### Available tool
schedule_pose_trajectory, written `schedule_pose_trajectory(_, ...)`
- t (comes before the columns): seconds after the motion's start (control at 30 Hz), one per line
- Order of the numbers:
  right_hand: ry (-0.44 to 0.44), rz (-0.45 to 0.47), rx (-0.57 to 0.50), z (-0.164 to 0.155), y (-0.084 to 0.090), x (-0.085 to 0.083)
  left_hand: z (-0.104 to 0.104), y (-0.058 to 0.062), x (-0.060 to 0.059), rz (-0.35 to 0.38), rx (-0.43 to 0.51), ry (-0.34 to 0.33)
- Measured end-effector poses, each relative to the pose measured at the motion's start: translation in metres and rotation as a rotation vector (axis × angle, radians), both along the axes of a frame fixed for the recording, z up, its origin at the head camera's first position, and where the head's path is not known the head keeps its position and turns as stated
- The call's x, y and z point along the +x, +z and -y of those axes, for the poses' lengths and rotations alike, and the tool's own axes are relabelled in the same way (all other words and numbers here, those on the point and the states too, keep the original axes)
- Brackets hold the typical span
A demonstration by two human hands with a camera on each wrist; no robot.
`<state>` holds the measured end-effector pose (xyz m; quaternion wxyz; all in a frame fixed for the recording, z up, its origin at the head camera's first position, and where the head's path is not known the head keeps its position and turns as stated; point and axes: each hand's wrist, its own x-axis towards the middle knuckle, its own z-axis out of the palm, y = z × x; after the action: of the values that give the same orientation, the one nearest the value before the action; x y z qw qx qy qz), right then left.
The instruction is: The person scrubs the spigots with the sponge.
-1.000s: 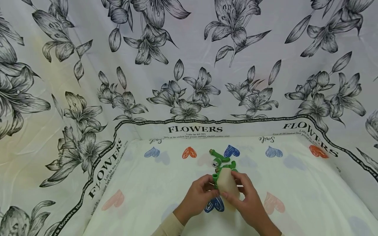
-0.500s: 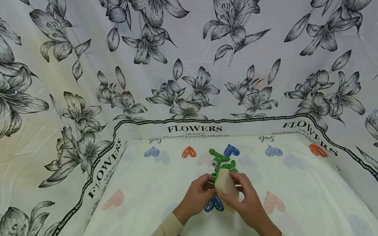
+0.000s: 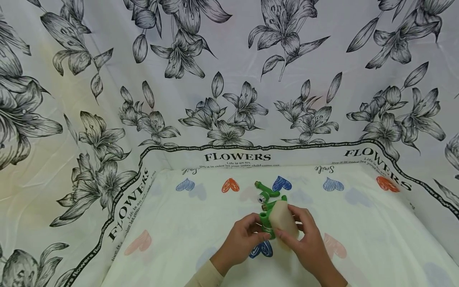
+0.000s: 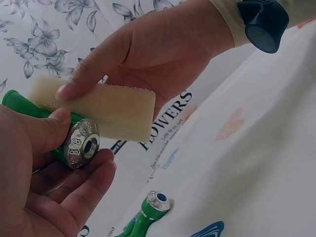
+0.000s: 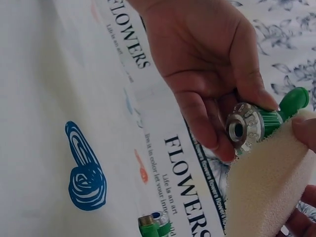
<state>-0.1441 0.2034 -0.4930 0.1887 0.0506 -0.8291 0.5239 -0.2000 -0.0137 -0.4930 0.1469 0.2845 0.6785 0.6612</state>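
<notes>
Sponge (image 3: 282, 218), pale cream, gripped in right hand (image 3: 306, 245), just right of silver-collared green fitting (image 3: 265, 222) held by left hand (image 3: 244, 241), thumb and fingers around it; contact between pieces unclear. Other green parts (image 3: 269, 191) lie farther off on heart-print cloth (image 3: 179, 223).

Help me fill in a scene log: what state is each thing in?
Left hand: gripping the near green tap.
Right hand: holding the cream sponge.
Near green tap: held, valve unclear.
Cream sponge: held, tilted.
Heart-print cloth: spread out.
Far green tap: lying on the cloth.
Middle green tap: mostly hidden.
Floral drape: hanging.
Wrist device: worn.
</notes>
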Motion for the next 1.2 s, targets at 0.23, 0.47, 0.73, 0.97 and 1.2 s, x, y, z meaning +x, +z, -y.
schedule_pose_trajectory(0.23, -0.078, 0.037, 0.016, -0.002, 0.001, -0.003, 0.000, 0.000, 0.000, -0.002, 0.014, -0.015)
schedule_pose_trajectory(0.47, -0.092, 0.093, -0.012, -0.003, -0.003, -0.004, 0.001, -0.001, 0.000, 0.001, 0.022, -0.031)
schedule_pose_trajectory(0.73, 0.056, 0.043, -0.024, 0.009, -0.009, 0.004, 0.002, -0.005, -0.003, 0.025, 0.043, 0.021)
schedule_pose_trajectory(0.97, 0.128, 0.028, -0.037, 0.018, -0.007, 0.008, 0.003, -0.005, -0.004, 0.043, 0.051, 0.103)
schedule_pose_trajectory(1.2, 0.145, 0.012, -0.043, 0.019, -0.007, 0.008, 0.001, -0.007, -0.004, 0.020, 0.050, 0.121)
